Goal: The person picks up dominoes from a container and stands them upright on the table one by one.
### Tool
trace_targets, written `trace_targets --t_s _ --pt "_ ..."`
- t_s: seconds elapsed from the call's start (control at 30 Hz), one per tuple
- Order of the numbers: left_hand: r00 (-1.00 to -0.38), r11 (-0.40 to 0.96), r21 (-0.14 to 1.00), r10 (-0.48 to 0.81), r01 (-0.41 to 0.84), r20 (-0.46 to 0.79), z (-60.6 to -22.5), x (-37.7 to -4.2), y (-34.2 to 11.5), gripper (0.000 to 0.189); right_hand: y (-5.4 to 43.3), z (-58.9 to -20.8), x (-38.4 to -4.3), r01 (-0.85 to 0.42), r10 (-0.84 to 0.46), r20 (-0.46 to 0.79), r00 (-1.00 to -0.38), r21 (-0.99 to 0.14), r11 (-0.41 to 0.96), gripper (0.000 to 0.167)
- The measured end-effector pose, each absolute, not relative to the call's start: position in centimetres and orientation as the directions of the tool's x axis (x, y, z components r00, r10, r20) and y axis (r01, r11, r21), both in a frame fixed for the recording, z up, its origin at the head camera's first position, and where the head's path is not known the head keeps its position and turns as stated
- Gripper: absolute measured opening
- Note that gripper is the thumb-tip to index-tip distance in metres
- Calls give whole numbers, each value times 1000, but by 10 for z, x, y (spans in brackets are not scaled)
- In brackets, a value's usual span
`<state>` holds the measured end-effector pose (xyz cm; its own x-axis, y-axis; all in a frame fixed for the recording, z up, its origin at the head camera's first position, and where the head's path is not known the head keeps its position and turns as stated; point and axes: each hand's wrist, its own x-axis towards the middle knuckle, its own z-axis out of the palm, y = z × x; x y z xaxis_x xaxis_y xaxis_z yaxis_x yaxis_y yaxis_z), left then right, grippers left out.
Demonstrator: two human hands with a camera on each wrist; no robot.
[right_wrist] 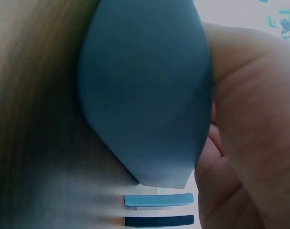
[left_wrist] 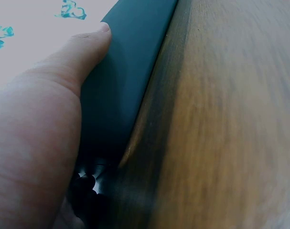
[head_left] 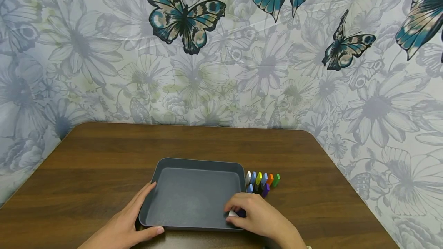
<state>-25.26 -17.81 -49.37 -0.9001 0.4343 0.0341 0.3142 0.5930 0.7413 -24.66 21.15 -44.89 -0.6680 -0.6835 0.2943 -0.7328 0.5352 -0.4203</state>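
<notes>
A dark grey baking tray (head_left: 194, 193) with a low rim lies on the wooden table. My left hand (head_left: 129, 218) rests at its front left corner, fingers along the left side and thumb on the front rim. In the left wrist view, that thumb lies against the tray's wall (left_wrist: 130, 71). Over the front right corner my right hand (head_left: 254, 214) pinches a small white block (head_left: 233, 214). A dark patch beneath its fingers is hard to tell. The right wrist view shows the tray's outer corner (right_wrist: 145, 95) beside the hand, while the held block is hidden there.
Upright domino-like blocks stand right of the tray: white (head_left: 248, 178), yellow (head_left: 258, 178), orange (head_left: 270, 180), green (head_left: 276, 180), purple (head_left: 265, 190) and several others. Behind the table (head_left: 114, 141) hangs a butterfly-and-flower cloth (head_left: 207, 83).
</notes>
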Motion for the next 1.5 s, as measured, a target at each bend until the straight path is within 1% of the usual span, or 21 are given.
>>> trace_targets --t_s 0.13,0.37,0.6,0.77,1.03,1.23,1.5 --pt "-901 592 745 434 308 28 -493 -253 -178 108 212 -448 -246 -739 -686 305 -661 -426 522 10" --pt "-900 592 738 434 324 47 -496 -253 -179 108 214 -446 -244 -730 -678 307 -668 -447 517 11" --pt "-899 581 741 433 336 68 -497 -252 -179 107 216 -443 -244 -749 -677 347 -649 -443 492 12" --pt "-899 578 743 433 338 72 -497 -253 -179 106 220 -442 -243 -746 -667 366 -649 -477 465 14" --pt "-898 591 724 431 355 88 -498 -253 -179 107 224 -440 -245 -780 -664 435 -608 -480 400 18" --pt "-897 599 710 429 370 106 -499 -252 -178 106 227 -441 -245 -795 -648 478 -593 -477 375 22" --pt "-897 588 722 431 365 102 -499 -252 -178 106 230 -441 -247 -811 -627 523 -577 -456 366 25"
